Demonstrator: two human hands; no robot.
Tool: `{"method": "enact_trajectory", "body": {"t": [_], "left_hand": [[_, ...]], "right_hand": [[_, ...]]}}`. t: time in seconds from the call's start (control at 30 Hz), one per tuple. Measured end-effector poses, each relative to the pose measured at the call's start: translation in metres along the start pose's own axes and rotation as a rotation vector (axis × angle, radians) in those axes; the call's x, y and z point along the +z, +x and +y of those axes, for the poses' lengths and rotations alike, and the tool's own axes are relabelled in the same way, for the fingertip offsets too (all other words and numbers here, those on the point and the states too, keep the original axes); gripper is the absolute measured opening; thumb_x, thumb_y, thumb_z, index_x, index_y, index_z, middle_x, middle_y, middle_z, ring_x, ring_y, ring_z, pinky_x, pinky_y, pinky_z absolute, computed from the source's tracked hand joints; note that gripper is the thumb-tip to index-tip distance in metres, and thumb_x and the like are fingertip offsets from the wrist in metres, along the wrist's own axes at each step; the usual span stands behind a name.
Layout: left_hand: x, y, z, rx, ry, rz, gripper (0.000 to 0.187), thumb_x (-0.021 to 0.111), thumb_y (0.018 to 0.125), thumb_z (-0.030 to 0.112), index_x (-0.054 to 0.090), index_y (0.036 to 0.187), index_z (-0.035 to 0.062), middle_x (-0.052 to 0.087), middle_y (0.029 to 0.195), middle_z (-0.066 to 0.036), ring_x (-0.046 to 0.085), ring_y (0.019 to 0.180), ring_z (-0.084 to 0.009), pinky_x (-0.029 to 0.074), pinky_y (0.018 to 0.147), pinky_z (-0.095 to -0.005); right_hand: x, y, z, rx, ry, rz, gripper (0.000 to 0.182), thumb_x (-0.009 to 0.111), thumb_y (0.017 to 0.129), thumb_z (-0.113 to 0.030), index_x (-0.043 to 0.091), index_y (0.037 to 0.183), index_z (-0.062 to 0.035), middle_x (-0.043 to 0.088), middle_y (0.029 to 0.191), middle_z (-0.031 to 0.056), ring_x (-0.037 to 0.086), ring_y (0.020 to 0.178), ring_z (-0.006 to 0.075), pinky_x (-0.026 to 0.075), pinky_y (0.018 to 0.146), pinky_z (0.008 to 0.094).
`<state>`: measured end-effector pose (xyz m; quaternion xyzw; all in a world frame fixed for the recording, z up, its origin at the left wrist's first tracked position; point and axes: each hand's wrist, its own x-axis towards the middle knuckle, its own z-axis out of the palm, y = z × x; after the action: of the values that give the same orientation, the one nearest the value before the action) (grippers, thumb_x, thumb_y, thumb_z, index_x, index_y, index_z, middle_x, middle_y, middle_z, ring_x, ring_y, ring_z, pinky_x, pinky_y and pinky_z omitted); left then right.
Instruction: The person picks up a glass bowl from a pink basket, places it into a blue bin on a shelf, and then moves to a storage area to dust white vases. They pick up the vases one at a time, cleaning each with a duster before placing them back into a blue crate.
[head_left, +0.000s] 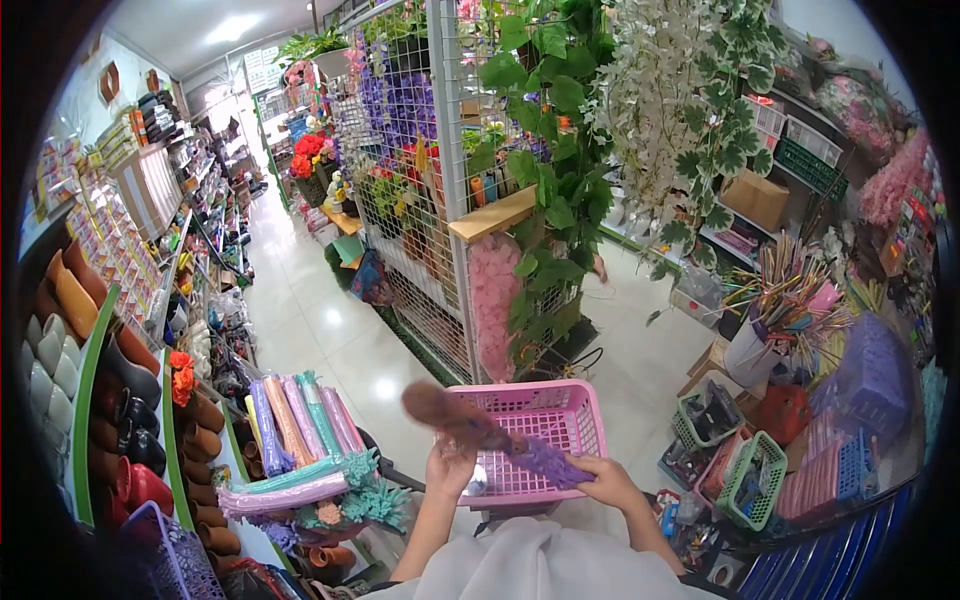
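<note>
The right hand [612,486] grasped the purple end of a long, slim bundle [500,442], thumb and fingers pinching it above the right side of the pink basket [590,420]. The left hand [452,468] was at the left side of the basket, with its fingers up beside the bundle's brown part; blur hid whether they had closed on it. The bundle slanted across the basket's opening, its brown, blurred end up and to the left, past the rim, and its purple end lower on the right.

Just left of the basket, wrapped bundles in turquoise, pink, purple and orange [300,420] lay in a pile, with frilly turquoise tips [375,490] pointing toward the basket. Farther left of it stood shelves with green edges [97,400], holding brown pots [205,440] and a red vase [140,484].

Beyond the basket rose a white wire rack [455,200] hung with green leaves [550,200] and pink flowers [493,300]. To the right of the basket, a white container [750,355] held many thin sticks [790,290], and green baskets [755,480] sat near it, lower down.
</note>
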<state>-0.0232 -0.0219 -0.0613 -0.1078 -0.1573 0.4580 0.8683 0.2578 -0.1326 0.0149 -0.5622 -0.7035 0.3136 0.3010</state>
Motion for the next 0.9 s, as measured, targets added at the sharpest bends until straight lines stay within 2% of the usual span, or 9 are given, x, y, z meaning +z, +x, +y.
{"method": "enact_trajectory", "body": {"t": [0.1, 0.2, 0.23, 0.27, 0.33, 0.47, 0.53, 0.67, 0.9], "left_hand": [[0.015, 0.0, -0.019, 0.337, 0.355, 0.38, 0.018, 0.049, 0.087, 0.015, 0.06, 0.093, 0.0026, 0.062, 0.092, -0.012, 0.06, 0.088, -0.0228, 0.048, 0.089, -0.0397], [-0.003, 0.0, -0.006, 0.242, 0.141, 0.335, 0.018, 0.05, 0.087, 0.018, 0.059, 0.09, 0.0029, 0.062, 0.092, -0.012, 0.06, 0.091, -0.0222, 0.048, 0.089, -0.0397], [-0.01, 0.0, -0.002, 0.128, 0.121, 0.069, 0.022, 0.051, 0.088, 0.022, 0.06, 0.093, 0.0024, 0.063, 0.096, -0.013, 0.06, 0.094, -0.0239, 0.048, 0.09, -0.0405], [-0.016, -0.008, 0.003, 0.084, -0.037, 0.265, 0.023, 0.05, 0.088, 0.023, 0.061, 0.092, 0.0027, 0.063, 0.09, -0.012, 0.061, 0.084, -0.0238, 0.048, 0.09, -0.0395], [0.01, -0.008, -0.025, 0.329, 0.438, 0.497, 0.024, 0.05, 0.088, 0.025, 0.061, 0.094, 0.0039, 0.064, 0.09, -0.011, 0.061, 0.083, -0.0243, 0.048, 0.09, -0.0392], [-0.054, -0.01, 0.014, 0.133, 0.133, 0.18, 0.023, 0.049, 0.09, 0.021, 0.059, 0.102, 0.0045, 0.064, 0.099, -0.012, 0.061, 0.09, -0.0256, 0.046, 0.091, -0.0413], [-0.033, -0.011, -0.005, 0.263, 0.298, 0.556, 0.021, 0.049, 0.089, 0.015, 0.057, 0.104, 0.0023, 0.064, 0.097, -0.012, 0.061, 0.088, -0.0253, 0.046, 0.092, -0.0408], [-0.058, -0.027, -0.001, 0.172, 0.451, 0.561, 0.024, 0.055, 0.084, 0.012, 0.056, 0.107, 0.0049, 0.063, 0.101, -0.011, 0.06, 0.093, -0.0251, 0.048, 0.091, -0.041], [-0.062, -0.038, -0.013, 0.24, 0.764, 0.672, 0.046, 0.056, 0.085, 0.012, 0.036, 0.126, 0.014, 0.051, 0.116, -0.012, 0.056, 0.101, -0.0304, 0.048, 0.089, -0.0469]], "right_hand": [[-0.008, 0.0, 0.0, 0.018, -0.045, -0.095, 0.053, 0.065, 0.069, -0.008, 0.057, 0.121, -0.0069, 0.064, 0.105, 0.0162, 0.063, 0.092, 0.0265, 0.048, 0.082, 0.0315], [0.003, -0.002, 0.017, 0.095, 0.135, 0.033, 0.054, 0.067, 0.069, -0.015, 0.057, 0.122, -0.0178, 0.065, 0.102, 0.0153, 0.064, 0.09, 0.0285, 0.049, 0.08, 0.0338], [0.003, -0.003, 0.023, 0.094, 0.134, 0.029, 0.054, 0.067, 0.069, -0.015, 0.057, 0.122, -0.0178, 0.065, 0.102, 0.0153, 0.064, 0.09, 0.0285, 0.049, 0.08, 0.0338], [0.003, -0.004, 0.029, 0.054, 0.12, -0.041, 0.054, 0.067, 0.07, -0.016, 0.057, 0.123, -0.0183, 0.065, 0.102, 0.0153, 0.064, 0.089, 0.0277, 0.049, 0.08, 0.0334], [0.008, -0.005, 0.036, 0.016, 0.11, -0.112, 0.054, 0.067, 0.07, -0.016, 0.057, 0.123, -0.0188, 0.065, 0.102, 0.0153, 0.065, 0.088, 0.0269, 0.049, 0.079, 0.0329], [0.022, 0.001, 0.045, 0.205, 0.172, -0.064, 0.051, 0.067, 0.073, -0.022, 0.057, 0.123, -0.0196, 0.066, 0.1, 0.0166, 0.065, 0.085, 0.0267, 0.049, 0.077, 0.0334], [0.025, 0.007, 0.039, 0.328, 0.266, -0.062, 0.05, 0.067, 0.074, -0.026, 0.057, 0.123, -0.0202, 0.065, 0.1, 0.0176, 0.065, 0.085, 0.0267, 0.049, 0.076, 0.0339], [0.044, 0.023, 0.056, 0.418, -0.004, 0.12, 0.057, 0.067, 0.07, -0.026, 0.056, 0.125, -0.0169, 0.067, 0.084, 0.0165, 0.066, 0.077, 0.0243, 0.05, 0.071, 0.0349], [0.074, 0.027, 0.111, 0.394, -0.311, -0.036, 0.059, 0.065, 0.072, -0.025, 0.05, 0.129, -0.0214, 0.061, 0.106, 0.0189, 0.06, 0.097, 0.035, 0.048, 0.083, 0.0426]]}}
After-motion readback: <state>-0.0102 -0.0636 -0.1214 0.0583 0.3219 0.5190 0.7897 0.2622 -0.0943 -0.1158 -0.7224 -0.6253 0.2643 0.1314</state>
